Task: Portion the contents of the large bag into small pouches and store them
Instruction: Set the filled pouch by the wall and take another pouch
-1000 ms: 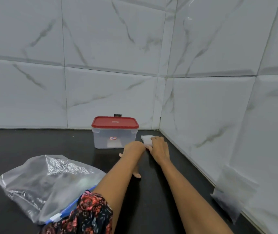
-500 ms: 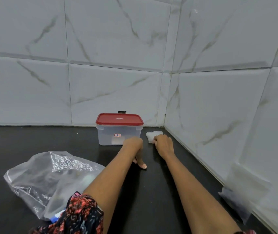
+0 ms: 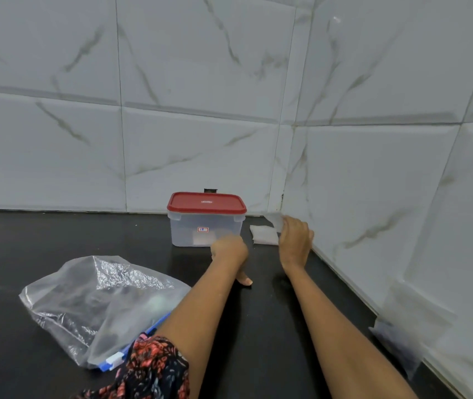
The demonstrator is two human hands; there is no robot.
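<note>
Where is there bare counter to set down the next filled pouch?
Bare black counter runs left of the red-lidded container, behind the large clear bag. It is crowded in the corner: a filled pouch lies between container and wall, under the right hand.

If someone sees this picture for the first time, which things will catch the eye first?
First the red lid on the clear container standing at the back wall. Then the large crumpled bag lying at the front left of the black counter, and the right hand pinching a small pouch by the corner.
</note>
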